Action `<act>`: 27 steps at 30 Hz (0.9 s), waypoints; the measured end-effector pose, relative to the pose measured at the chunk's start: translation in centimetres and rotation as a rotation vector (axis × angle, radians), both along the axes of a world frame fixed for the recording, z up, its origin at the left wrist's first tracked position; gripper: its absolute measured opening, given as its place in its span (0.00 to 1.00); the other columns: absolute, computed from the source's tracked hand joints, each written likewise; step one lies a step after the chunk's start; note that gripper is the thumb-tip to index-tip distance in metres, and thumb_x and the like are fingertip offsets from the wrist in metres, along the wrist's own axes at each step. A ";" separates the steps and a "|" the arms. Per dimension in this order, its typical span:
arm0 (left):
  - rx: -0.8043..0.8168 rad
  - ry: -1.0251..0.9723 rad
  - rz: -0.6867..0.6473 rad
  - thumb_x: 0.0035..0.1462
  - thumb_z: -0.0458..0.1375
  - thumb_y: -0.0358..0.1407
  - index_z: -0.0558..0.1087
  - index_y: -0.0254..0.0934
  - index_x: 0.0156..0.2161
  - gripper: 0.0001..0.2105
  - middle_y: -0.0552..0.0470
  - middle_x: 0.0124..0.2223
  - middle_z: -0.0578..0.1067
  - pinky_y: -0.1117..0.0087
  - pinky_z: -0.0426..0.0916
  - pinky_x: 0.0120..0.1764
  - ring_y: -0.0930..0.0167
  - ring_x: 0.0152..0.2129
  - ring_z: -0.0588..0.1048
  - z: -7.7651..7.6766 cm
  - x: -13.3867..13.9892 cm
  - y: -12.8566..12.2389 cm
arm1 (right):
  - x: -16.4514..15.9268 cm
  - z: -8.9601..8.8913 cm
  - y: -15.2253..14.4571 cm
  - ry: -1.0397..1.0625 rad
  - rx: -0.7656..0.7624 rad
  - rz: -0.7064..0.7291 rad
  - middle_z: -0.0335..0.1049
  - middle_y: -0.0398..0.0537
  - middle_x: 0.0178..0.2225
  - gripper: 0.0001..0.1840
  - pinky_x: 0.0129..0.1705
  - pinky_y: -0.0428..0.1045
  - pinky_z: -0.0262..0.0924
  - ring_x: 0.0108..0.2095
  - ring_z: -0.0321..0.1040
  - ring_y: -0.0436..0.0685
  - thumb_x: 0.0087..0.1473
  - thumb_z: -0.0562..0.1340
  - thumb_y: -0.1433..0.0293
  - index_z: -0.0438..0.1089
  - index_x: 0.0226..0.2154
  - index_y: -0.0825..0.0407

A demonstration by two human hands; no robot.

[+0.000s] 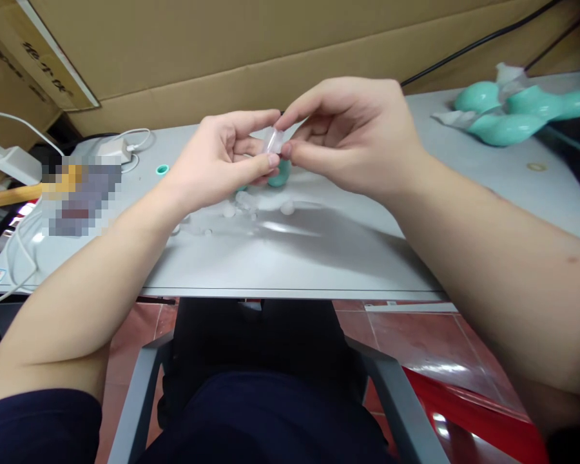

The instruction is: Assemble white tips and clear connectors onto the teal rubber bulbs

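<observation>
Above the desk's far half, my left hand [222,151] pinches a small, clear plastic tube-like piece [273,140] between thumb and fingers. My right hand [355,135] meets it from the other side, with thumb and index fingertip closed at the piece's right edge. Just under the fingers shows a glossy teal rounded thing [280,174], partly covered by my left hand; whether it is held or stands on the desk I cannot tell. Several small whitish translucent parts lie below the hands, among them a rounded one [287,207] and a clear one [244,200].
A teal ring [162,170] lies left of my hands on the grey desk [290,270]. Glossy teal bulb-shaped pieces [507,109] with clear wrapping are at the far right, near a pale ring [537,167]. White chargers [17,165] with cables lie left. Cardboard [232,45] stands behind.
</observation>
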State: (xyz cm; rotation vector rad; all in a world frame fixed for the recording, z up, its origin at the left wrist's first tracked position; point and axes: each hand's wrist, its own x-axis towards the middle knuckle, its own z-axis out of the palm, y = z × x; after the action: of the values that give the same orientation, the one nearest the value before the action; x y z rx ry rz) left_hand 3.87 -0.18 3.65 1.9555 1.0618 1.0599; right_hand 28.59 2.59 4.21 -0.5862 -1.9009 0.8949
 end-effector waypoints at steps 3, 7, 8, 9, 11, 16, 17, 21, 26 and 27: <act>0.040 -0.042 0.042 0.78 0.79 0.44 0.88 0.45 0.67 0.18 0.48 0.43 0.92 0.50 0.96 0.49 0.56 0.44 0.96 -0.2 -0.1 0.0 | -0.3 0.1 -0.6 0.048 0.115 -0.096 0.85 0.49 0.47 0.21 0.53 0.61 0.79 0.45 0.81 0.63 0.60 0.90 0.63 0.80 0.31 0.40; 0.078 -0.093 0.049 0.76 0.80 0.47 0.89 0.48 0.64 0.17 0.49 0.46 0.94 0.43 0.95 0.50 0.55 0.45 0.95 -0.5 0.0 -0.1 | -0.4 0.2 -1.1 0.038 0.071 -0.154 0.88 0.50 0.44 0.22 0.55 0.64 0.80 0.48 0.83 0.68 0.64 0.90 0.64 0.79 0.30 0.41; 0.089 -0.102 0.047 0.75 0.81 0.48 0.89 0.49 0.63 0.18 0.49 0.46 0.94 0.42 0.95 0.51 0.55 0.45 0.95 -0.6 -0.1 -0.1 | -0.4 0.2 -1.2 0.042 0.040 -0.141 0.88 0.49 0.43 0.23 0.55 0.65 0.80 0.47 0.84 0.68 0.64 0.90 0.62 0.80 0.30 0.41; 0.098 -0.105 0.044 0.73 0.82 0.50 0.89 0.50 0.63 0.20 0.49 0.47 0.94 0.41 0.95 0.50 0.55 0.44 0.94 -0.7 -0.1 0.0 | -0.4 0.2 -1.2 0.061 0.012 -0.124 0.89 0.49 0.42 0.23 0.54 0.65 0.81 0.45 0.84 0.68 0.63 0.91 0.60 0.80 0.29 0.41; 0.115 -0.101 0.050 0.71 0.84 0.51 0.89 0.50 0.63 0.22 0.50 0.46 0.94 0.40 0.94 0.50 0.54 0.43 0.94 -0.8 -0.1 0.1 | -0.5 0.1 -1.2 0.066 -0.046 -0.095 0.89 0.47 0.41 0.23 0.54 0.65 0.81 0.44 0.85 0.67 0.60 0.93 0.59 0.82 0.29 0.39; 0.119 -0.125 0.099 0.70 0.86 0.50 0.88 0.50 0.61 0.21 0.53 0.43 0.93 0.46 0.91 0.49 0.57 0.42 0.93 -0.6 0.5 -0.3 | -1.2 -0.7 -0.7 0.147 -0.030 -0.102 0.89 0.46 0.37 0.20 0.45 0.62 0.78 0.38 0.83 0.64 0.60 0.92 0.58 0.85 0.30 0.39; 0.108 -0.162 0.101 0.67 0.87 0.46 0.88 0.49 0.59 0.21 0.54 0.42 0.93 0.48 0.90 0.48 0.58 0.41 0.92 -0.5 0.7 -0.5 | -1.5 -1.0 -0.5 0.188 -0.025 -0.094 0.89 0.45 0.36 0.19 0.42 0.61 0.77 0.35 0.82 0.63 0.61 0.92 0.58 0.86 0.30 0.39; 0.061 -0.245 0.158 0.62 0.89 0.35 0.89 0.47 0.53 0.19 0.55 0.37 0.91 0.52 0.89 0.45 0.59 0.38 0.93 -0.2 1.4 -1.1 | -2.1 -1.8 0.3 0.256 -0.019 -0.018 0.84 0.42 0.31 0.19 0.35 0.56 0.73 0.29 0.76 0.57 0.60 0.92 0.58 0.86 0.29 0.41; 0.031 -0.217 0.127 0.70 0.86 0.37 0.89 0.48 0.58 0.17 0.56 0.41 0.92 0.49 0.90 0.53 0.57 0.44 0.94 -0.2 1.5 -0.9 | -1.5 -2.0 0.5 0.153 0.096 -0.066 0.74 0.38 0.27 0.17 0.34 0.54 0.64 0.28 0.65 0.54 0.70 0.85 0.70 0.83 0.33 0.42; 0.023 -0.227 0.113 0.70 0.86 0.37 0.89 0.49 0.58 0.17 0.56 0.41 0.93 0.49 0.91 0.53 0.58 0.43 0.94 -0.2 1.5 -1.0 | -1.4 -2.0 0.5 0.127 0.097 -0.065 0.71 0.38 0.27 0.16 0.34 0.54 0.63 0.28 0.64 0.55 0.71 0.84 0.71 0.82 0.34 0.42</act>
State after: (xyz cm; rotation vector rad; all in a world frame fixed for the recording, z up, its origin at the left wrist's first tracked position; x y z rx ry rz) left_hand 5.41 -1.13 3.46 1.7592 1.0474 1.3260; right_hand 27.23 3.12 2.20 -0.5176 -1.7904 0.7756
